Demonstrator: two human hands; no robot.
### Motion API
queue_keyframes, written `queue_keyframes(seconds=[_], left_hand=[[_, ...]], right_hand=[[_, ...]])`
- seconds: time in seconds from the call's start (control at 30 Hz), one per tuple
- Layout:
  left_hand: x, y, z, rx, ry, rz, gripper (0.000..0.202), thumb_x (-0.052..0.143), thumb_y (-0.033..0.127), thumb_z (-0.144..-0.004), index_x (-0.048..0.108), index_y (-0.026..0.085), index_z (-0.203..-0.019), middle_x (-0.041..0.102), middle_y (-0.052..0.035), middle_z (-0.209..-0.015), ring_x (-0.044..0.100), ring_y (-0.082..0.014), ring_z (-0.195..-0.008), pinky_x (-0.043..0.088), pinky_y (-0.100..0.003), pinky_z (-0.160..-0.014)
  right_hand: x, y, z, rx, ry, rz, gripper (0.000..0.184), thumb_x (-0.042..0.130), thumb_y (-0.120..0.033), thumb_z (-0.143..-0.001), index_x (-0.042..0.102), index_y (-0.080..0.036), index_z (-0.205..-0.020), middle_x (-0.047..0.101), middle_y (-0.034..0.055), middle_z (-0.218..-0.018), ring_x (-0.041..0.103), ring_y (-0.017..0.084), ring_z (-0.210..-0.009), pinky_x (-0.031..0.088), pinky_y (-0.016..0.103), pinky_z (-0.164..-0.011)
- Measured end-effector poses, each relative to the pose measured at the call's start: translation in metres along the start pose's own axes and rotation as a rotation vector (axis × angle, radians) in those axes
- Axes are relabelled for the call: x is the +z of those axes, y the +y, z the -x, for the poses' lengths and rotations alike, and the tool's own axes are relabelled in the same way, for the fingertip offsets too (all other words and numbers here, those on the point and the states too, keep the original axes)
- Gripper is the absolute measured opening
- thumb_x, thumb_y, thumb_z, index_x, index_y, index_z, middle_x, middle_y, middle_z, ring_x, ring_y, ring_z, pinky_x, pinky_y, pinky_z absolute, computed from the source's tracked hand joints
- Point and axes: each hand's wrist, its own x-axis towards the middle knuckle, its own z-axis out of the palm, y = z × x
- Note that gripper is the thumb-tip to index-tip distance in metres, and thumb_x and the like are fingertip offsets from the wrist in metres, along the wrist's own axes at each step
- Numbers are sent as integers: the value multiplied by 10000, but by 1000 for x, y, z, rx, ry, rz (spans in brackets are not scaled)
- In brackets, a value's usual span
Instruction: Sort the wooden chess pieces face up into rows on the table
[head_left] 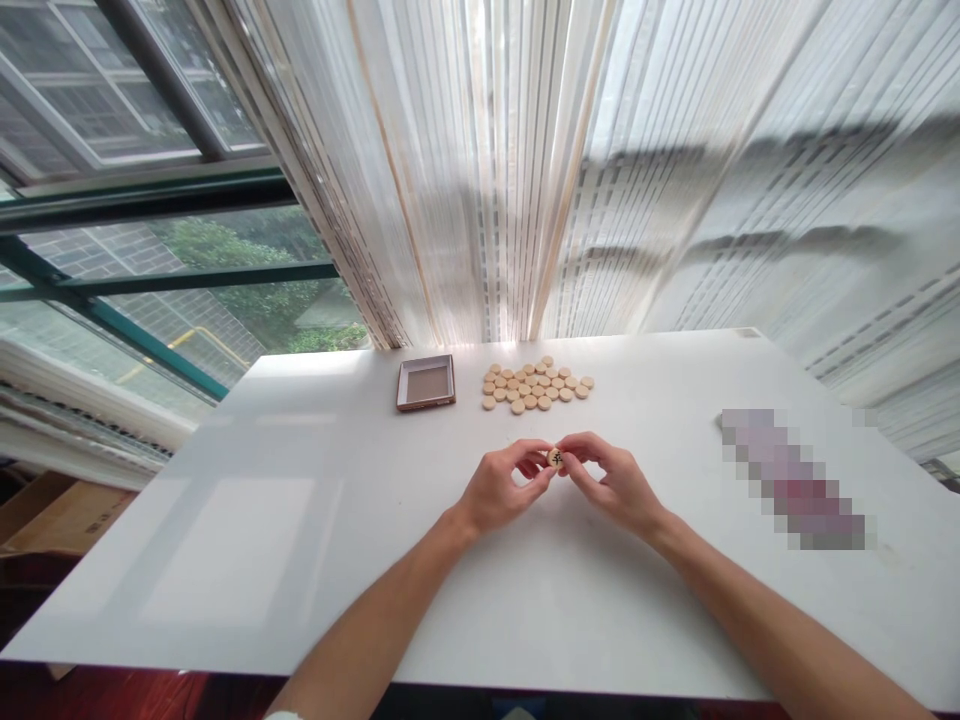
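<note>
A white table stands by a window and striped curtains; over it, left hand and right hand pinch one marked disc, loose discs and a shallow box beyond.

Two hands, one marked disc, over twenty blank discs, one tray, one table
</note>
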Motion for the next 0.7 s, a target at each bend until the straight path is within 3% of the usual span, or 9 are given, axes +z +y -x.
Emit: queue_keyframes(seconds=[0.1,0.27,0.5,0.7], left_hand=[[0,0,0,-1,0,2,263,651,220,-886,629,188,-1146,747,-43,-969,714,-135,-791,608,-257,-750],[-1,0,0,6,4,-13,251,649,224,-891,630,196,-1139,741,-35,-989,706,-124,-777,604,-247,-737],[-1,0,1,28,-26,-48,239,634,216,-901,629,195,-1139,744,-39,-989,705,-126,-778,601,-252,-738],[0,1,1,54,-21,-76,241,627,208,-901,628,202,-1141,746,-34,-994,706,-126,-781,603,-255,-757]], right_hand=[[0,1,0,-38,-20,-25,126,560,-272,-949,610,-218,-1051,709,48,-922,705,176,-785,581,305,-734],[0,-1,0,-26,-22,-15,141,584,-283,-937,616,-221,-1060,716,54,-953,708,189,-838,587,323,-775],[1,-3,-1,-11,24,29,140,646,-330,-906,640,-218,-990,728,28,-852,699,169,-761,580,292,-718],[0,1,0,74,41,73,198,665,-409,-886,662,-212,-899,730,30,-786,700,184,-731,515,238,-519]])
